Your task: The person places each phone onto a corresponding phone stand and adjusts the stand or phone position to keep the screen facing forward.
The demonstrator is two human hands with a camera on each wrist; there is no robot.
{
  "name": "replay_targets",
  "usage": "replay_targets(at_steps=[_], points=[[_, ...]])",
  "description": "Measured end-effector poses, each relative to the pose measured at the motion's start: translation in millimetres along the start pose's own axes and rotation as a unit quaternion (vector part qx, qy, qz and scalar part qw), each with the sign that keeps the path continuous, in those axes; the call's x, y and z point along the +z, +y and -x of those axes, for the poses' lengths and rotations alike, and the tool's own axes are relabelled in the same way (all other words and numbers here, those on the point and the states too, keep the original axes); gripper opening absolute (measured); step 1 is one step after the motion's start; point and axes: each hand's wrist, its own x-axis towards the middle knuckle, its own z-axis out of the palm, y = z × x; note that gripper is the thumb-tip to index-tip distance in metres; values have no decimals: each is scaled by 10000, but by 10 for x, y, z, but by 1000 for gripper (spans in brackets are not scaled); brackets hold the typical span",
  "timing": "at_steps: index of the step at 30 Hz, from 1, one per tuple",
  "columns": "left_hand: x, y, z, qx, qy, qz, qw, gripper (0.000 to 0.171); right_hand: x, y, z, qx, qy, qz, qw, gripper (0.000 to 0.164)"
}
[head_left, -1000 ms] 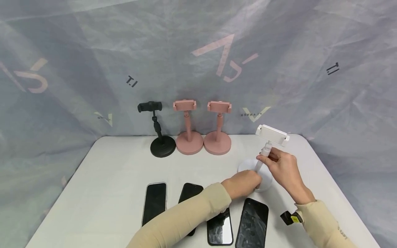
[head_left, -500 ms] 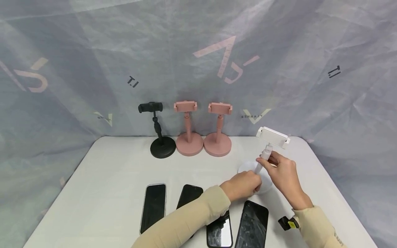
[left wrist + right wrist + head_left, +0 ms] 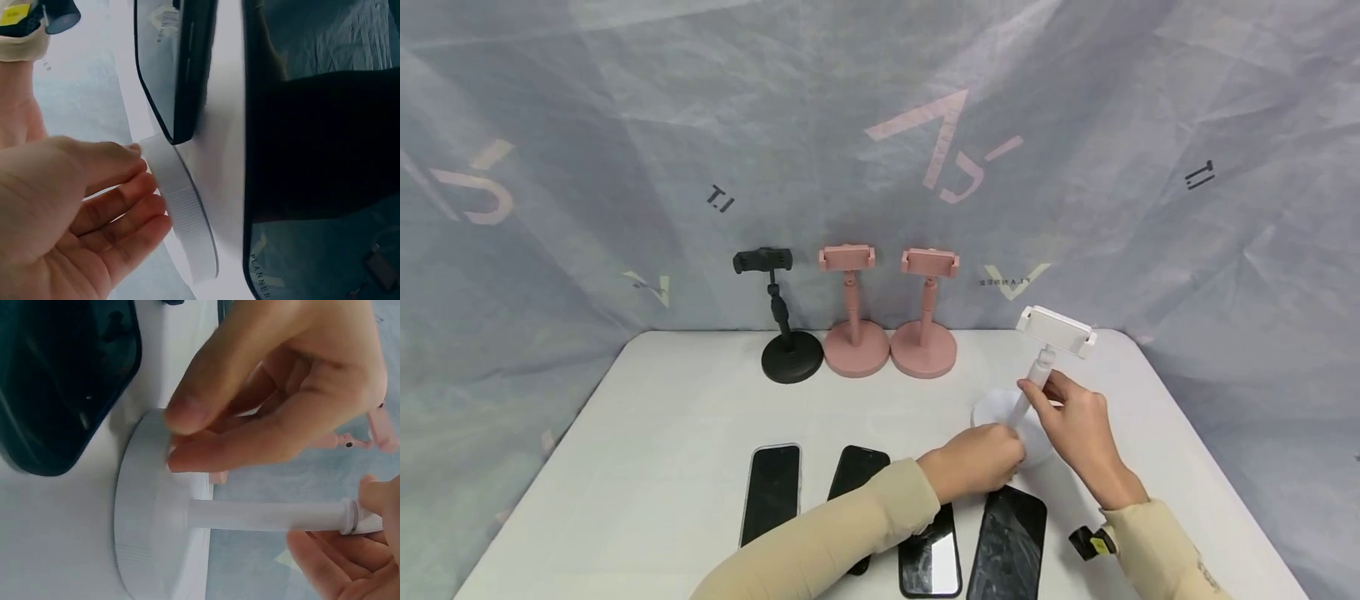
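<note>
A white phone stand with a round base stands on the right side of the table, its white clamp at the top of a slim pole. My right hand pinches the pole below the clamp between thumb and fingers. At the near edge of the base is my left hand, its thumb and fingers loosely bent and the tips against or very close to the base. In the right wrist view, the left hand's thumb and forefinger lie over the base's edge without wrapping it.
A black phone stand and two pink stands line the table's back edge. Several dark phones lie in front: one near the white base, another farther left, others partly under my left sleeve. Grey fabric hangs behind.
My left hand has shifted slightly left and toward me along the base's near edge. The right hand keeps its hold on the pole, and the white stand has barely moved.
</note>
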Motion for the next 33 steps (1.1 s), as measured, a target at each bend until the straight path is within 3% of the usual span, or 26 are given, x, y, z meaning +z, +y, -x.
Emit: replay_targets(at_steps=[6, 11, 15, 19, 24, 33], points=[[-16, 2, 100, 82, -121, 190, 9997, 10, 31, -7, 104, -48, 53, 359, 9993, 36], [-50, -16, 176, 290, -421, 309, 9982, 7, -11, -83, 184, 43, 158, 1200, 9926, 40], [-77, -84, 300, 422, -477, 329, 9974, 19, -19, -190, 228, 33, 195, 1673, 9857, 36], [-123, -199, 469, 266, -309, 294, 9987, 34, 7, -277, 252, -410, 179, 1499, 9877, 26], [-222, -382, 687, -161, -68, 335, 9993, 44, 68, -328, 247, -810, 218, 965, 9918, 14], [-373, -632, 964, -943, -76, 492, 9943, 54, 157, -403, 196, -991, 282, 304, 9942, 22]])
